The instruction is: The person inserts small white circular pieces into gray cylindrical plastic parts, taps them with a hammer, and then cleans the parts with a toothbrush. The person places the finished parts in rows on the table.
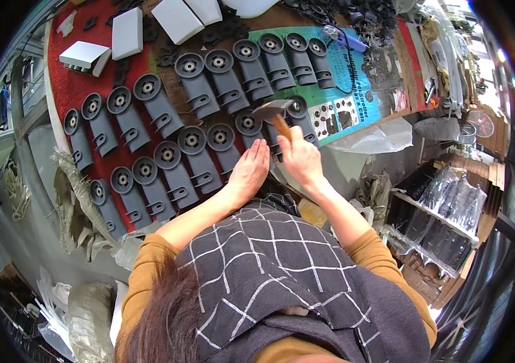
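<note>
While the right hand [301, 158] grips the hammer [277, 113] by its handle, the left hand [250, 170] lies beside it, fingers straight and together; whether they hold anything cannot be told. The hammer's head, over the near row's right end, partly hides the grey parts [200, 97]; contact is unclear. Forearms [343, 210] interrupt the near edge of the table [409, 72]. Bare red mat [66, 85] gives room at upper left.

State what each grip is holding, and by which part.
The right grip holds a hammer by its wooden handle. The left grip has its fingers extended near a grey part; whether it holds anything cannot be told.
</note>
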A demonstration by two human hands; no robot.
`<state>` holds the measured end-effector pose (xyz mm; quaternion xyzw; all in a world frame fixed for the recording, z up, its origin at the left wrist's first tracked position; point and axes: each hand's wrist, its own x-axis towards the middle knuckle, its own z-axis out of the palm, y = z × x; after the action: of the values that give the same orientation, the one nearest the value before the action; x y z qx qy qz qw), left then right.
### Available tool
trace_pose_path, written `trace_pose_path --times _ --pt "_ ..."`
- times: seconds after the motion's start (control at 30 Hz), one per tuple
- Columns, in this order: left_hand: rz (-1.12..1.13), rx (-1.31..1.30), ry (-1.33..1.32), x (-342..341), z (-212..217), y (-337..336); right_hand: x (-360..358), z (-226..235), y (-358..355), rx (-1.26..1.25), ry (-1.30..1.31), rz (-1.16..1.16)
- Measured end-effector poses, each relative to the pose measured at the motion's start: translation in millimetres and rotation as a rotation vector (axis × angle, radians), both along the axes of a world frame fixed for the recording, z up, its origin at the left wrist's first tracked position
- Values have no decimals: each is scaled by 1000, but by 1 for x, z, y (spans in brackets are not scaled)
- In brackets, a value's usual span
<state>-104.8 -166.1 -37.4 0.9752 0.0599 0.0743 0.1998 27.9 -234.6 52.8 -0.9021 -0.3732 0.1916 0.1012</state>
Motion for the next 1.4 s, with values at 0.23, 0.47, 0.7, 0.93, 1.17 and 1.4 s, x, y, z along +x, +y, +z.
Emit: trace_pose_path --times 0.23,0.47,0.7,0.93,1.17,1.4 --pt "-118 -78 -21 52 12 -10 28 17 -12 121 -101 -94" --pt "15 -54 -208 63 -18 -26 40 -21 -8 -108 18 -24" --pt "-23 -51 -126 66 -12 -20 57 19 -29 165 -99 -157" --pt "-34 -68 -109 65 -16 -23 45 -18 -9 -177 99 55" --pt "-111 -112 44 66 3 -10 58 2 -19 58 24 -159" --pt "-200 -176 -86 114 4 -25 82 8 -32 103 -93 -234"
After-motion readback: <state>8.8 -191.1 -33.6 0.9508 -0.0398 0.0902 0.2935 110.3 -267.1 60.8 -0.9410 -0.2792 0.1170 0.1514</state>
